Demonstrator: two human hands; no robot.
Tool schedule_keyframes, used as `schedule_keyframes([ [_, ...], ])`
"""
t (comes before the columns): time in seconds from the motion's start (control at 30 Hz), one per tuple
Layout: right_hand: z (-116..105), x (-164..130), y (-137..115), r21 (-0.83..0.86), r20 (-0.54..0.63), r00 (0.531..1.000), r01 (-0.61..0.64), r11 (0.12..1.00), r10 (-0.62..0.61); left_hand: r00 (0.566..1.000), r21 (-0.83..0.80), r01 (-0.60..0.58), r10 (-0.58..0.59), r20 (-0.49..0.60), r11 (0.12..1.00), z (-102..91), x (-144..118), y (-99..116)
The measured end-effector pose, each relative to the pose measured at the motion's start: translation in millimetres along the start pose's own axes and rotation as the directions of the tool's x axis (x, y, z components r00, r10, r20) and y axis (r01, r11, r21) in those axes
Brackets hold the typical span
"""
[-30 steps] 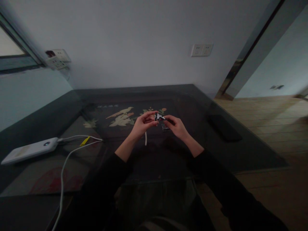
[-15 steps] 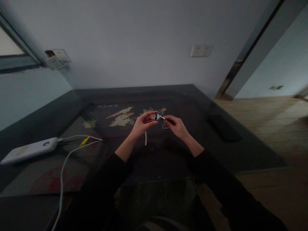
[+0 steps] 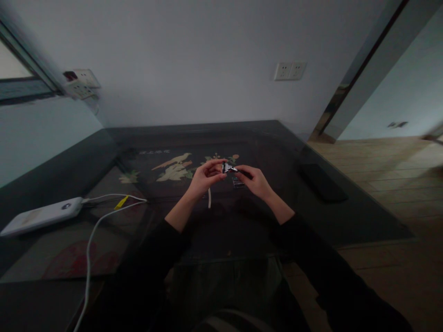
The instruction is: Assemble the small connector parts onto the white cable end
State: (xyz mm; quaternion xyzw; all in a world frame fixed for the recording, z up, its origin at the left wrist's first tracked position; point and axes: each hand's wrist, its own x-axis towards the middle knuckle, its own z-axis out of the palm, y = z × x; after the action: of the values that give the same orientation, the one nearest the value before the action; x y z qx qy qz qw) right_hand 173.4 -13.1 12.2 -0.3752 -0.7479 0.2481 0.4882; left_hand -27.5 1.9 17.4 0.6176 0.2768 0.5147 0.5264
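Observation:
Above the dark table, both hands meet at a razor [image 3: 230, 168] with a silver neck and a dark handle. My left hand [image 3: 205, 177] pinches its head between thumb and fingers. From the other side, my right hand [image 3: 255, 180] is closed on the handle, most of which its fingers hide. Just below the razor, partly covered by the right hand, lies a small rectangular thing [image 3: 238, 183] with shiny edges; its kind is too dim to tell. A narrow pale strip [image 3: 209, 198] lies under the left wrist.
A white power bank [image 3: 44, 216] with a white cable [image 3: 89, 258] and yellow tag [image 3: 121, 202] is at the left of the glossy table [image 3: 221, 240]. A black flat phone-like object [image 3: 321, 183] lies at the right. Wall sockets [image 3: 290, 71] are behind.
Both hands hold the razor in nearly the same place. The view has shifted very slightly; nothing on the table has moved.

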Motion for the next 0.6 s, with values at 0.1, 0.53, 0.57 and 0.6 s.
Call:
schedule_keyframes([
  [0.1,-1.1,0.3,1.2,-0.027,-0.005,1.000,0.017,0.999,-0.017,1.000,0.031,-0.016,0.016,-0.007,0.999,0.5,-0.5,1.2],
  [0.53,-3.1,0.7,3.4,-0.074,0.010,0.998,0.066,0.995,-0.066,0.999,0.070,-0.026,0.027,-0.018,0.997,1.8,-1.0,5.6],
  [0.57,-3.1,0.7,3.0,-0.073,0.011,0.998,0.067,0.995,-0.066,0.999,0.068,-0.027,0.028,-0.019,0.997,2.0,-1.2,6.0],
  [0.6,-3.2,0.6,2.6,-0.074,0.011,0.998,0.068,0.995,-0.067,0.999,0.064,-0.026,0.028,-0.019,0.998,2.1,-1.4,6.4],
])
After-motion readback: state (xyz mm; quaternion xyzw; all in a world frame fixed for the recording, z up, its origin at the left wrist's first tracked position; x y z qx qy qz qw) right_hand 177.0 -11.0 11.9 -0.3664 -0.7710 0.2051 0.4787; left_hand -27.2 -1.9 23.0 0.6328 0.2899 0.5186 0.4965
